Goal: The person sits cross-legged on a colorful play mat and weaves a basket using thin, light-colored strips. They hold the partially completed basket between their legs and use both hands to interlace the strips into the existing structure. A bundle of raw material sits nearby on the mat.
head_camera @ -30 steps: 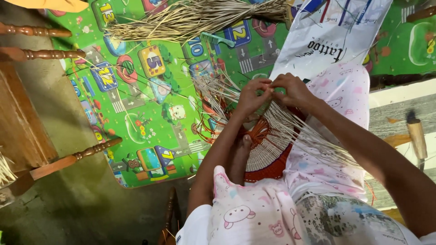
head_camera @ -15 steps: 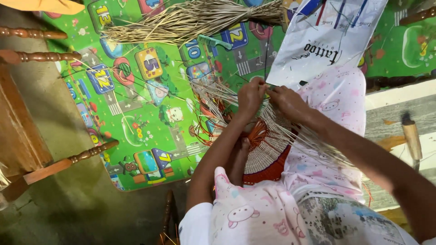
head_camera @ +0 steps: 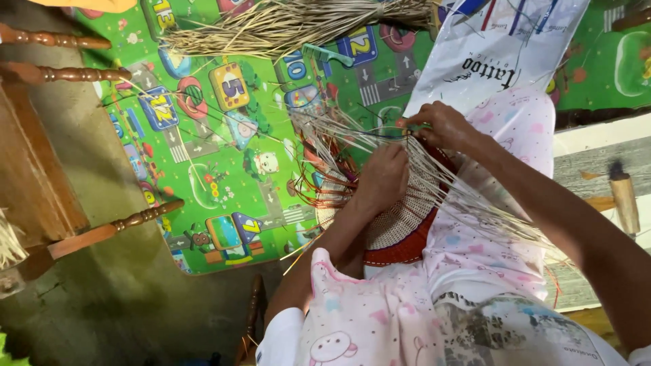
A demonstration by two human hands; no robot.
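Item: a half-woven straw basket [head_camera: 400, 224], round, pale weave with a red-brown rim band, resting on the person's lap between the knees, over pink patterned trousers [head_camera: 488, 264]. Loose straw strands [head_camera: 475, 203] fan out from its edge to both sides.

Left hand [head_camera: 383, 177]: laid on the upper edge of the weave, fingers curled down onto the strands and pressing them (whether they pinch a single strand cannot be told).

Right hand [head_camera: 444, 125]: just above and beside the left, fingertips closed on a few strands at the basket's rim.

Surroundings: a green play mat [head_camera: 224, 156] with printed coloured tiles, spread on the floor; a bundle of dry straw [head_camera: 291, 24] lying across its far end; a white plastic bag [head_camera: 495, 54] near the right hand; turned wooden chair legs [head_camera: 61, 74] at the left edge; a wooden-handled tool [head_camera: 624, 200] on the boards at the right.
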